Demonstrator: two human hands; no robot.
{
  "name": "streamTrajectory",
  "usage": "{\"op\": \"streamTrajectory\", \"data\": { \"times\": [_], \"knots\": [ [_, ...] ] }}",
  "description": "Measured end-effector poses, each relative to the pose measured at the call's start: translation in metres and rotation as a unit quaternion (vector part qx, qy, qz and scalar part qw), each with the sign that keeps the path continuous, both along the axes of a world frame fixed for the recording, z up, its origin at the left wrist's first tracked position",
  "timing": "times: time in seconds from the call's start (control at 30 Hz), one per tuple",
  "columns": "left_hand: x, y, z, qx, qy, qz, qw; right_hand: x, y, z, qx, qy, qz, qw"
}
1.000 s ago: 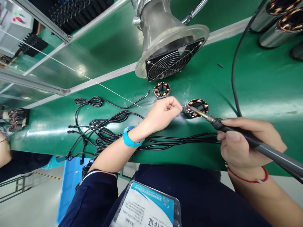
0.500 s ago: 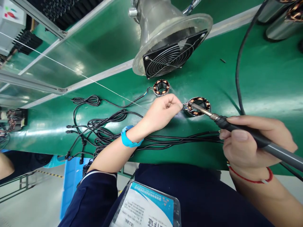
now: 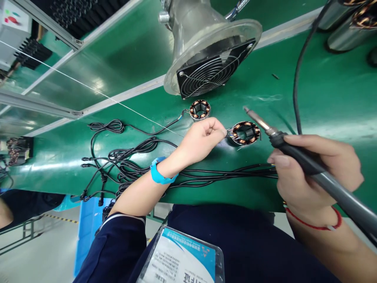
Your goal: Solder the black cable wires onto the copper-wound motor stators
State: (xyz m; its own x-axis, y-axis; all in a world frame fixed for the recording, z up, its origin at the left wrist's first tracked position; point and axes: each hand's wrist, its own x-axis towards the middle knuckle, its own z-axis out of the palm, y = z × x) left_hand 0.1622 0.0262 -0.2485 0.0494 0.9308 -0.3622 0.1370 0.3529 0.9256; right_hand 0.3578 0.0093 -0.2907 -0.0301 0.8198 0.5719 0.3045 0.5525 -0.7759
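My left hand (image 3: 204,137) is closed in a pinch on thin wires (image 3: 229,133) at the left edge of a copper-wound motor stator (image 3: 255,137). The stator stands on the green bench, its ring of copper coils facing up. My right hand (image 3: 318,169) is wrapped round the dark handle of a soldering iron (image 3: 265,126). The iron's tip is in the air above and beside the stator, apart from it. A second stator (image 3: 200,109), joined to a black cable, stands behind my left hand.
A fume hood with a fan guard (image 3: 207,78) stands at the back. Coiled black cables (image 3: 132,151) lie to the left. Metal cylinders with windings (image 3: 350,33) are at the far right. A blue bin (image 3: 88,232) stands below the bench, near another person's sleeve (image 3: 32,206).
The soldering iron's tip has lifted off the stator's coils and moved up and away, with my right hand shifting slightly. My left hand has stayed at the wires.
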Motion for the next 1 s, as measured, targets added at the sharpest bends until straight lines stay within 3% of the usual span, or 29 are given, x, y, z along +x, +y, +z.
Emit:
{"op": "streamTrajectory", "data": {
  "times": [0.13, 0.27, 0.4, 0.6, 0.73, 1.0],
  "knots": [
    [0.000, 0.000, -0.001, 0.005, -0.005, 0.004, 1.000, -0.007, -0.002, 0.022, -0.090, -0.005, 0.074, 0.993],
    [0.000, 0.000, 0.000, 0.006, -0.010, 0.006, 1.000, -0.016, 0.004, 0.034, -0.102, -0.066, 0.079, 0.989],
    [0.001, -0.001, 0.002, -0.001, -0.007, 0.011, 1.000, -0.021, 0.015, 0.026, -0.099, -0.134, 0.073, 0.983],
    [-0.001, -0.001, 0.001, 0.006, -0.004, 0.005, 1.000, -0.023, 0.015, 0.012, -0.094, -0.138, 0.082, 0.983],
    [-0.001, -0.002, 0.001, 0.011, -0.012, 0.001, 1.000, -0.027, 0.013, 0.009, -0.027, -0.121, 0.047, 0.991],
    [-0.001, -0.007, -0.004, 0.025, -0.022, 0.015, 0.999, -0.034, 0.016, 0.007, 0.043, -0.183, 0.075, 0.979]
  ]
}}
